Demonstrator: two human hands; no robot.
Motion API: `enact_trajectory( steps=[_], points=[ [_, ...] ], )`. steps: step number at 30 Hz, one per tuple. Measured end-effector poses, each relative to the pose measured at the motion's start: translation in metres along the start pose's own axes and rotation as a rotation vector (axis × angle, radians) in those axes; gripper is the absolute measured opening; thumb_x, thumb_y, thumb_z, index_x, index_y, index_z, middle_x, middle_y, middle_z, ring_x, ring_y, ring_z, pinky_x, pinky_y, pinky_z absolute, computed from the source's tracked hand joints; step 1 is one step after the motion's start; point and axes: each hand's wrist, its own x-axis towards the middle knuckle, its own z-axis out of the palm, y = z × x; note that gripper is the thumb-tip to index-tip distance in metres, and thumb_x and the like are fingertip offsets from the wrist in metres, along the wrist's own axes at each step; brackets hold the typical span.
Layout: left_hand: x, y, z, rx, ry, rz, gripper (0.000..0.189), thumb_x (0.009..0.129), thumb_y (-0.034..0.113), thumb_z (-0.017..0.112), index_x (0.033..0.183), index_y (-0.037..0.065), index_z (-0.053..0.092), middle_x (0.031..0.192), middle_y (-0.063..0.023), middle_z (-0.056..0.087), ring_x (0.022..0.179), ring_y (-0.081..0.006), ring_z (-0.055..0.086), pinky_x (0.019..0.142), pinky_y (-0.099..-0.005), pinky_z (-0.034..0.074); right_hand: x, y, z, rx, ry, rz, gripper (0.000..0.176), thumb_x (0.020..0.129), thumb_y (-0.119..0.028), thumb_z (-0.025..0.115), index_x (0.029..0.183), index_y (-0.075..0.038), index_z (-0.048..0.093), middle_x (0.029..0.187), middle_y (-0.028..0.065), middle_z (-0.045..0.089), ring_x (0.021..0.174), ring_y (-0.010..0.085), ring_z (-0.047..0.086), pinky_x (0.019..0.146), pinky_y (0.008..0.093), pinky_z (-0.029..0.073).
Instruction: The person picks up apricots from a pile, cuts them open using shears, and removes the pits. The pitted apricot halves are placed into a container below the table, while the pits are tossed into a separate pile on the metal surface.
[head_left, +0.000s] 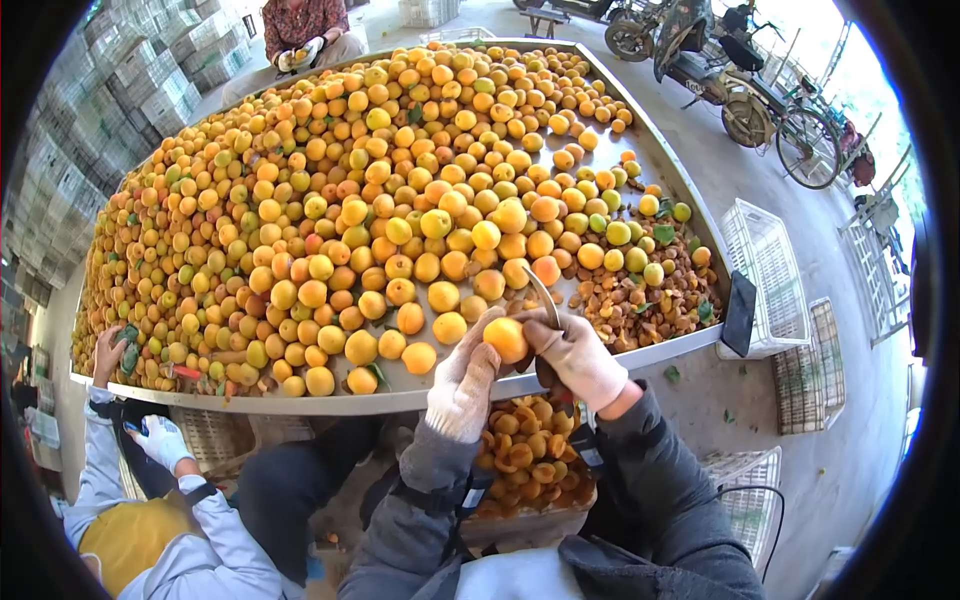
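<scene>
The round orange apricot [506,339] is in the lower middle of the frame, held just above the near rim of the big grey metal table [300,403]. The left hand [465,385], in a white cloth glove, has its fingers curled closed around the left side of the fruit, I think to keep it from turning. The right hand [580,358], also gloved, is closed on a short knife with a curved metal blade [543,297]. Its thumb rests against the fruit and the blade points up and away from the body, which looks like the safe way to hold it. Directly below the hands stands a low crate [560,520] filled with cut apricot halves [528,455], probably placed there so pieces can drop straight in. The table carries a very large heap of whole yellow and orange apricots [380,190], and at its right side lies a small pile of brown stones [645,300]. Empty white plastic crates [765,268] wait at the right of the frame. A co-worker's gloved hand [160,440] is at lower left.
</scene>
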Motion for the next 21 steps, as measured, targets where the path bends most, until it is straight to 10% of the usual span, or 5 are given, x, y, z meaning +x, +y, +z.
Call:
enact_trajectory(
  steps=[8, 21],
  points=[
    [-0.003, 0.009, 0.004, -0.215, 0.006, -0.012, 0.058, 0.093, 0.025, 0.063, 0.140, 0.000, 0.040, 0.117, -0.0113, 0.059, 0.104, -0.0236, 0.060, 0.096, -0.0407, 0.048, -0.026, 0.018, 0.001, -0.332, 0.170, -0.396, 0.015, 0.083, -0.003, 0.059, 0.096, -0.001, 0.067, 0.080, 0.0100, 0.066, 0.072, 0.0114, 0.059, 0.068, 0.0266, 0.050],
    [0.003, 0.004, 0.003, -0.258, -0.017, -0.082, 0.060, 0.093, 0.042, 0.061, 0.132, -0.001, 0.047, 0.114, -0.0118, 0.060, 0.106, -0.0229, 0.059, 0.092, -0.0351, 0.047, -0.017, 0.034, 0.019, -0.463, 0.056, -0.282, 0.017, 0.081, -0.006, 0.059, 0.095, -0.002, 0.068, 0.076, 0.0203, 0.065, 0.072, 0.0363, 0.065, 0.067, 0.0360, 0.051]
  ],
)
